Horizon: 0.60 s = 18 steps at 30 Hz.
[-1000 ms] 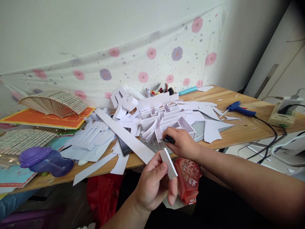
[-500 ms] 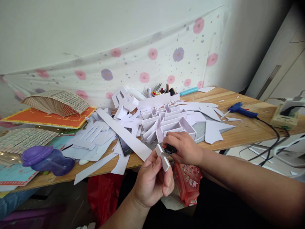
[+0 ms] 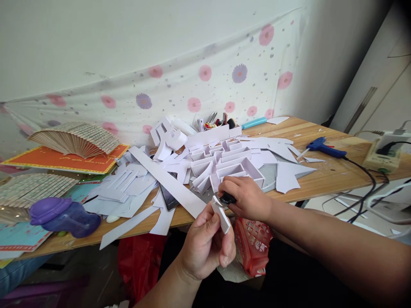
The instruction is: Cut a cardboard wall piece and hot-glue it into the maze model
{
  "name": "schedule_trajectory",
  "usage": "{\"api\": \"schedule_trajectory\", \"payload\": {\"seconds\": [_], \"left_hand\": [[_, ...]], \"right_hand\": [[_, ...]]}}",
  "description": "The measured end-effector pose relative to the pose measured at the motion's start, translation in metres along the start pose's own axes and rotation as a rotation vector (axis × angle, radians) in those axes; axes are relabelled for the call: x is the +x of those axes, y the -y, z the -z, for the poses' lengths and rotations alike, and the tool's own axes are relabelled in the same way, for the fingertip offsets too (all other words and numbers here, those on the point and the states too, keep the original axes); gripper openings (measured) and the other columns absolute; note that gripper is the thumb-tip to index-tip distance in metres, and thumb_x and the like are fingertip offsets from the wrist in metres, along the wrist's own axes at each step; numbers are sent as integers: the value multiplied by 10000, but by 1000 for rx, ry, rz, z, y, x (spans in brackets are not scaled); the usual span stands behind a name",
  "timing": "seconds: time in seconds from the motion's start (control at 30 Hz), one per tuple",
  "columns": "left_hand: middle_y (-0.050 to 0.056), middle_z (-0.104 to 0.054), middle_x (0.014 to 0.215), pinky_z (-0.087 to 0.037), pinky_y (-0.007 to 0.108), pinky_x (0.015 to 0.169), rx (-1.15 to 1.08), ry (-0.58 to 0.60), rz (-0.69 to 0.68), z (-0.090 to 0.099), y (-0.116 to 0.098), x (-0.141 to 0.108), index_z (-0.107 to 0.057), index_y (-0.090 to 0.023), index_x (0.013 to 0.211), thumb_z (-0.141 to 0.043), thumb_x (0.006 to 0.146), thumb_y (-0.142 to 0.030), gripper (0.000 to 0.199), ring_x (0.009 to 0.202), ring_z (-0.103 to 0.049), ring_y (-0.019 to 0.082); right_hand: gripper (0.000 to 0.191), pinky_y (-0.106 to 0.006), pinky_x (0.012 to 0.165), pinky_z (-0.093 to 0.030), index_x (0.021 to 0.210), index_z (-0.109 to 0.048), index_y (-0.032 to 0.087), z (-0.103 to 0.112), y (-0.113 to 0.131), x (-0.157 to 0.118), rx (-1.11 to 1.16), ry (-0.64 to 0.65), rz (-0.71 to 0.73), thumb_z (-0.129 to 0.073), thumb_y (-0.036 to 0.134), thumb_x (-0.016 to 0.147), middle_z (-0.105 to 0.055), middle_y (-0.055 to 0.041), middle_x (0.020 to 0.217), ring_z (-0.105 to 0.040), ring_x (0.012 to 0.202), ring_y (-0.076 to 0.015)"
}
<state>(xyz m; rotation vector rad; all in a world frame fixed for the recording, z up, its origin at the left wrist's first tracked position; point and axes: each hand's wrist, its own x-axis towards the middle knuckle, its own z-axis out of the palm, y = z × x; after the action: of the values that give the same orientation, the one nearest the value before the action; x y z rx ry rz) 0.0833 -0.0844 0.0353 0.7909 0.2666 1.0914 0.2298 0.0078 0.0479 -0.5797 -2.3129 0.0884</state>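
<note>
My left hand is closed around a small strip of white foam board, pinched between thumb and fingers and tilted upward. My right hand grips a black utility knife, its front end against the upper part of the strip; the blade is mostly hidden. Both hands are held just off the table's front edge. Right behind them sits a white foam-board model with many upright walls forming compartments, partly covered by my right hand.
White offcuts and a long strip lie left of the model, over a phone. A blue glue gun with its cord lies right, near a power strip. A purple cup stands left. Below hangs a red basket.
My right hand and the knife have shifted slightly left along the strip. The strip has turned a little in my left hand, which stays nearly in place.
</note>
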Motion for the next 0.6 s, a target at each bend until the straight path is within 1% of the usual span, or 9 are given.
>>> {"api": "schedule_trajectory", "payload": {"seconds": [0.27,0.4,0.43,0.47,0.53,0.6], "left_hand": [[-4,-566,525,-396,139,372,-5,41,4,1,2,-2,-542,-186,1024,-214,987,-200,330,325,-403,51],[4,-614,546,-374,132,340,16,104,32,0,9,-5,-521,-192,973,-287,980,-220,235,322,-446,65],[6,-625,549,-368,130,335,25,100,38,0,10,-5,-515,-192,960,-301,978,-225,217,323,-458,70],[7,-633,550,-365,127,334,37,77,35,0,11,-5,-512,-190,947,-310,977,-228,208,323,-471,72],[10,-645,556,-380,126,356,85,-16,7,1,10,-5,-512,-178,916,-331,975,-240,200,345,-515,76],[33,-678,615,-428,145,417,169,-116,-15,2,8,-4,-516,-167,911,-390,961,-260,165,421,-594,98]], "right_hand": [[101,-258,586,-337,845,-534,184,-2,-2,0,-35,31,-21,-532,133,758,-591,-27,758,-525,653,-152],[135,-258,608,-357,871,-546,186,-4,-7,1,-78,51,-144,-556,125,751,-633,-43,821,-580,718,-173],[135,-259,617,-364,870,-549,189,-2,-10,2,-92,46,-182,-556,126,751,-642,-46,837,-590,736,-179],[130,-260,626,-371,869,-553,193,0,-15,3,-106,32,-219,-553,131,755,-648,-48,848,-596,750,-183],[100,-266,645,-386,876,-565,203,9,-28,6,-137,-26,-320,-541,172,784,-657,-50,856,-601,762,-190],[108,-280,654,-396,909,-580,213,22,-49,7,-188,-100,-489,-519,251,829,-666,-55,855,-605,765,-206]]}}
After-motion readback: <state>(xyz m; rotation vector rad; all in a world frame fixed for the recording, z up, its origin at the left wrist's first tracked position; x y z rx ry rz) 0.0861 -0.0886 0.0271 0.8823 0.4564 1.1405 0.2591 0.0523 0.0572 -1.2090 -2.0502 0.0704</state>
